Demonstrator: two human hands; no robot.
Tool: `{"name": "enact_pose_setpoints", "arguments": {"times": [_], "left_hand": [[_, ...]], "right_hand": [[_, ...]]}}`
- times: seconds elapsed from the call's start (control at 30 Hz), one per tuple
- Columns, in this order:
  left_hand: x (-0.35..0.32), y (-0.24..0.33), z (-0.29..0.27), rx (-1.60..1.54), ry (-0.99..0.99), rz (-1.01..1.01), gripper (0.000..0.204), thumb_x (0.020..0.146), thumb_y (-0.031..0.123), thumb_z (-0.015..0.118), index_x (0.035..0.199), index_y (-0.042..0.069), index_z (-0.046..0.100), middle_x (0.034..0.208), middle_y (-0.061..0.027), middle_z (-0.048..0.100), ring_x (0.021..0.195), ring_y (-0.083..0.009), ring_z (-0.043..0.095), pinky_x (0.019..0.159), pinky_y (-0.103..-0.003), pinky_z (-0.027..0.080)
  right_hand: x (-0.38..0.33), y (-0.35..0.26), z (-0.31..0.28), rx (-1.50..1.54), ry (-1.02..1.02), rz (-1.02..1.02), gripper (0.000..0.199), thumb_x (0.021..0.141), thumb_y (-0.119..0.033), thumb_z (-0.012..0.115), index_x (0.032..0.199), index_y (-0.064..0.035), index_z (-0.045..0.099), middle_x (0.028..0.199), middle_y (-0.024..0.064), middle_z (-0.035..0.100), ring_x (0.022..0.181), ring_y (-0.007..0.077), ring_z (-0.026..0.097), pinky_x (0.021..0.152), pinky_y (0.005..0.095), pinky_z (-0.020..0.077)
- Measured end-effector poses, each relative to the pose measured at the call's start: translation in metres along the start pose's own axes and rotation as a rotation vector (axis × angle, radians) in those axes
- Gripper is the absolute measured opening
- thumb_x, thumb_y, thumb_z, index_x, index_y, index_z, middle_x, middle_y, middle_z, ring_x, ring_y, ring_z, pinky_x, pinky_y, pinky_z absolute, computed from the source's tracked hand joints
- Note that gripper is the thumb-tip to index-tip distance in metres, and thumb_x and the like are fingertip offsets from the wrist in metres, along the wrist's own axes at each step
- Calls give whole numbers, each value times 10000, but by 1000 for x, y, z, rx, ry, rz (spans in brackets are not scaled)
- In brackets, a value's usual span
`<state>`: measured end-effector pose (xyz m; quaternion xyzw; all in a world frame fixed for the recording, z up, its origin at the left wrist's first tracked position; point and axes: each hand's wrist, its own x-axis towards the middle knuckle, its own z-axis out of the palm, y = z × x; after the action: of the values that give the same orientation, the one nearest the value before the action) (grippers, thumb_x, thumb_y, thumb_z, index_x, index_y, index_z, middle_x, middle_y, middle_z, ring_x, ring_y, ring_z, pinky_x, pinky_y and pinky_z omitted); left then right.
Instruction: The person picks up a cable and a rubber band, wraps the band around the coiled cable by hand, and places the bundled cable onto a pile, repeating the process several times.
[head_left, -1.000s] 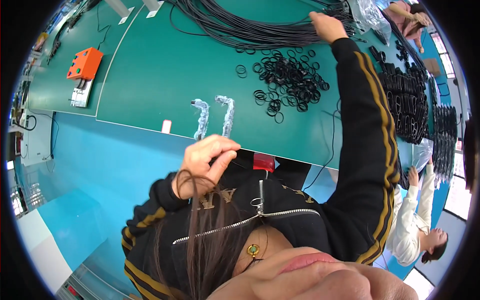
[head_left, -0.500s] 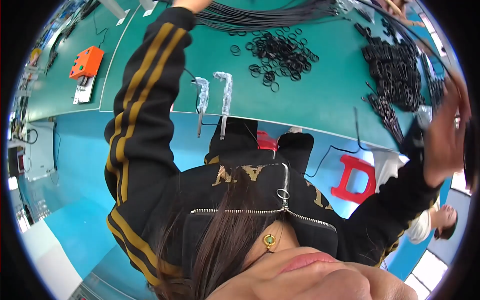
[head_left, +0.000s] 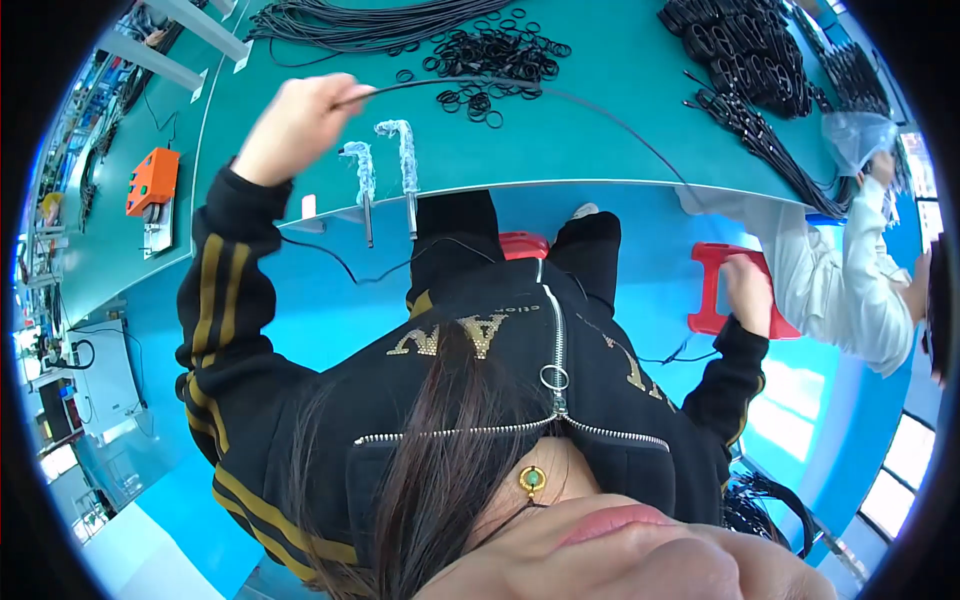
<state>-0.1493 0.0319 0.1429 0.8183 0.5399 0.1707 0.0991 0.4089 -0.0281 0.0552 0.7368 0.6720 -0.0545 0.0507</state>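
My left hand (head_left: 305,125) is raised at the left, above the green table, its fingers closed around a thin black cable (head_left: 480,80). The cable arches rightward over the tabletop and slopes down past the table edge. My right hand (head_left: 748,290) is low at the right, in front of a red stool (head_left: 708,285); its fingers are smeared, and I cannot tell whether anything is in them. Two wrapped hooked metal rods (head_left: 408,160) (head_left: 364,180) stick out from the table edge, near my left hand.
A pile of black rings (head_left: 490,55) and a bundle of long black cables (head_left: 370,25) lie on the green table (head_left: 590,150). Coiled black cables (head_left: 745,50) are heaped at the right. An orange box (head_left: 153,180) stands at left. A co-worker in white (head_left: 830,270) sits at right.
My left hand has come back from the cable bundle toward the near table edge, with a cable in it. My right hand has dropped from high at the far right to beside the stool.
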Motion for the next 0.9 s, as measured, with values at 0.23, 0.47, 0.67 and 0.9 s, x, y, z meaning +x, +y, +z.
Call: {"name": "enact_pose_setpoints", "arguments": {"times": [0.23, 0.47, 0.67, 0.9], "left_hand": [[14, 132, 65, -104, -45, 286, 148, 891, 112, 555, 783, 11, 542, 635, -198, 546, 603, -385, 560, 529, -405, 445], [14, 115, 68, -655, -460, 92, 258, 954, 241, 510, 889, 10, 603, 629, -63, 570, 578, -178, 602, 563, -295, 483], [-8, 124, 118, -1434, -720, -120, 328, 1005, 271, 433, 972, -25, 571, 579, 8, 467, 566, -101, 529, 517, -247, 412], [-10, 127, 125, -1856, -980, -62, 337, 1002, 299, 439, 1017, -17, 555, 566, 41, 365, 477, -82, 387, 481, -234, 327]], "right_hand": [[-18, -183, -38, 733, 508, -874, 323, 840, -55, 621, 1151, 5, 558, 993, 130, 653, 887, 256, 631, 748, 357, 490], [7, -200, -57, 978, 321, -864, 182, 859, -27, 620, 1041, -19, 633, 712, 48, 593, 580, 136, 540, 528, 231, 416], [33, -197, -52, 884, 504, -1002, 101, 858, -31, 634, 955, -27, 660, 724, 64, 587, 586, 141, 526, 531, 239, 413], [54, -196, -26, 889, 480, -968, 103, 867, -44, 624, 963, -20, 651, 749, 87, 595, 617, 175, 541, 571, 260, 439]]}}
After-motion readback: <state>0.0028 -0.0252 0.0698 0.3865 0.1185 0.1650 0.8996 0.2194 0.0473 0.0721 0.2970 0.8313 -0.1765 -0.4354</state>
